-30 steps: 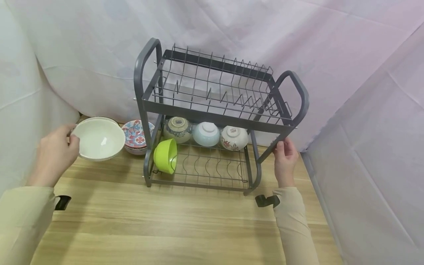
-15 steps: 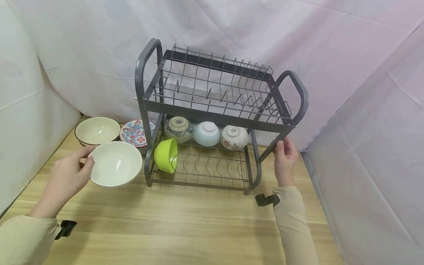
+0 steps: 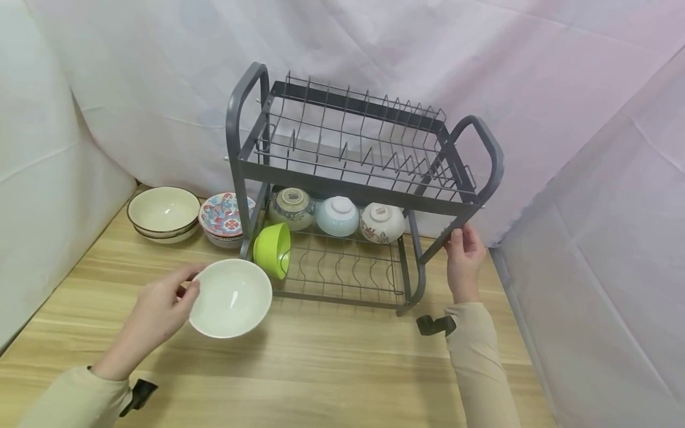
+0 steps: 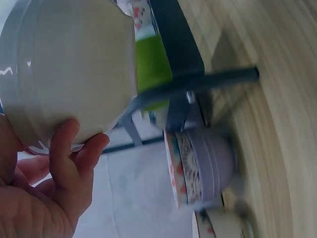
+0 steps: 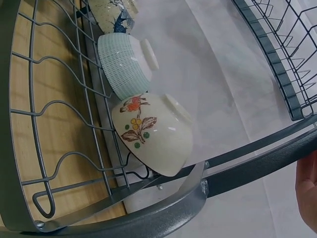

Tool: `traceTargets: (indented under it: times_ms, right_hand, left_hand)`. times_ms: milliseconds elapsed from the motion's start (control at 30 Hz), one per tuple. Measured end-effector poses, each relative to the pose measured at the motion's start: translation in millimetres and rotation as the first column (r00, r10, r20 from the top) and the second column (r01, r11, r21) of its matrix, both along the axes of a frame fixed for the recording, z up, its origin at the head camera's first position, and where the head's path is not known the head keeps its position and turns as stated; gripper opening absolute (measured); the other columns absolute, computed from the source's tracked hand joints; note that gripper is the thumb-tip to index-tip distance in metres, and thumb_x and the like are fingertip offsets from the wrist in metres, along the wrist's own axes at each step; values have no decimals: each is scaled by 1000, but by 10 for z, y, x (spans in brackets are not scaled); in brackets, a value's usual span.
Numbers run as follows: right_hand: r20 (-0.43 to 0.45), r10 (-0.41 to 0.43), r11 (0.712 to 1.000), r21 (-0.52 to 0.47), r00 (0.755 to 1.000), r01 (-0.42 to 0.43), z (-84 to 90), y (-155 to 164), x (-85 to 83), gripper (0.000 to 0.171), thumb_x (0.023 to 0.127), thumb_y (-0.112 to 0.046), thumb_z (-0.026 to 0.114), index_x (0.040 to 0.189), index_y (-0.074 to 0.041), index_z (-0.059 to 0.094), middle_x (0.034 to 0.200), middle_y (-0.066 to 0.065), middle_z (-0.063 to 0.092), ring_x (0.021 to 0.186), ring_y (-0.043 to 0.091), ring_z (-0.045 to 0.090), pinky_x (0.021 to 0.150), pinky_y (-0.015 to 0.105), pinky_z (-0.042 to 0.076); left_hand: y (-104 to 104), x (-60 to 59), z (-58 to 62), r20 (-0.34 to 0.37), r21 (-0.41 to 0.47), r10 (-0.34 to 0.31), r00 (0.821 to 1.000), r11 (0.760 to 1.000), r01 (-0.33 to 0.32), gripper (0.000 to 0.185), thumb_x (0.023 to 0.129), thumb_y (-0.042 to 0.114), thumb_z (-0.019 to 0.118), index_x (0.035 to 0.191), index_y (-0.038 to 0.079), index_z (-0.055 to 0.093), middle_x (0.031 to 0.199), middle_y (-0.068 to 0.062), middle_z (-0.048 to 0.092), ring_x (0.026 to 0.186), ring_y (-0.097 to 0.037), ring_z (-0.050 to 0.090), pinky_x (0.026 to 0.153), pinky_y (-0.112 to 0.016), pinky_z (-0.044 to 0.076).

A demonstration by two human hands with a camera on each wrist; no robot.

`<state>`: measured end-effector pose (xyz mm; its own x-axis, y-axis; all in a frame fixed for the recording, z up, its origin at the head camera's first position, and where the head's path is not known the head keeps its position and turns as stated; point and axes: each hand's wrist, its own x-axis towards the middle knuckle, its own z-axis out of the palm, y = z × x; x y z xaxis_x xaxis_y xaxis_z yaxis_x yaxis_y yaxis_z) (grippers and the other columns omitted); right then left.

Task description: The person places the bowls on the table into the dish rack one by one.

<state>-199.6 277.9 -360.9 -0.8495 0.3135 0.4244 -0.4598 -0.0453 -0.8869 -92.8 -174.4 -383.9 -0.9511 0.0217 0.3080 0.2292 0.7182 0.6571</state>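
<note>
One white bowl (image 3: 231, 298), glazed, likely slick and breakable, sits pinched at its rim by the left hand (image 3: 155, 313); right hand (image 3: 463, 260) clasps the rack (image 3: 353, 190).

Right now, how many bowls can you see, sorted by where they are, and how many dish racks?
Bowls in the left hand: 1, white bowl
Bowls on the dish rack's lower shelf: 4, green bowl included
Bowl stacks on the table: 2, cream stack, patterned stack; bowls per stack unclear
Dish racks: 1, held by the right hand
Total: 8
</note>
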Motion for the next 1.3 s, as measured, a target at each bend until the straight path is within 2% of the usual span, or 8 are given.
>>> traceTargets:
  times_ms: [433,600,700,833,967,1133,1200,1300]
  right_hand:
    - [34,-40,999,-32,999,41,-21,-38,13,18,92,-9,49,107,-3,59,90,3,56,85,12,54,82,23,49]
    - [14,-257,949,192,966,250,-59,-194,198,42,90,1,47,130,4,38,106,-3,45,99,9,46,94,25,41]
    - [-280,-312,813,415,908,408,-130,-397,402,44,85,-2,50,126,9,38,107,9,46,99,18,45,95,28,39]
    - [-620,93,627,644,779,438,-208,-728,678,35,88,-14,50,105,16,49,98,26,54,90,35,52,93,32,41]
    - [-480,501,405,865,721,295,-260,-1051,990,34,88,-20,52,110,6,56,104,16,61,95,29,58,91,37,44]
    - [-276,638,108,957,719,271,-371,-1276,1245,38,86,-28,55,120,-10,57,110,0,63,102,16,57,95,38,42]
    - [-239,647,31,957,724,288,-408,-1318,1284,34,88,-26,52,118,-13,57,107,-4,63,101,13,57,96,37,42]
    - [-202,658,-32,955,725,295,-451,-1354,1308,26,90,-21,46,110,-16,60,100,-8,63,95,9,57,95,35,43]
  left_hand:
    - [452,20,-109,101,99,-118,988,989,108,30,83,-4,51,111,1,61,92,-16,65,64,-14,57,49,-19,47]
    - [588,6,-195,74,122,-155,985,982,145,29,81,-5,53,108,3,63,91,-12,66,63,-10,55,50,-20,46]
    - [655,-1,-229,63,126,-168,984,979,160,29,80,-6,55,105,5,65,93,-9,66,64,-8,54,52,-20,46]
    - [739,-9,-260,90,139,-181,979,976,168,28,80,-4,55,105,6,65,95,-9,66,65,-8,54,54,-19,47]
    - [823,-26,-296,118,145,-191,974,974,173,28,81,-2,55,106,7,65,95,-7,65,66,-8,55,56,-19,47]
    - [903,-45,-330,124,142,-207,970,972,189,27,82,-1,56,106,8,65,94,-6,65,67,-8,55,57,-19,47]
    - [923,-48,-339,121,146,-215,969,970,197,27,82,0,56,107,8,65,93,-6,65,67,-8,55,57,-19,47]
    - [943,-51,-350,126,144,-227,966,967,208,27,83,0,56,107,7,64,93,-5,65,68,-8,55,58,-19,47]
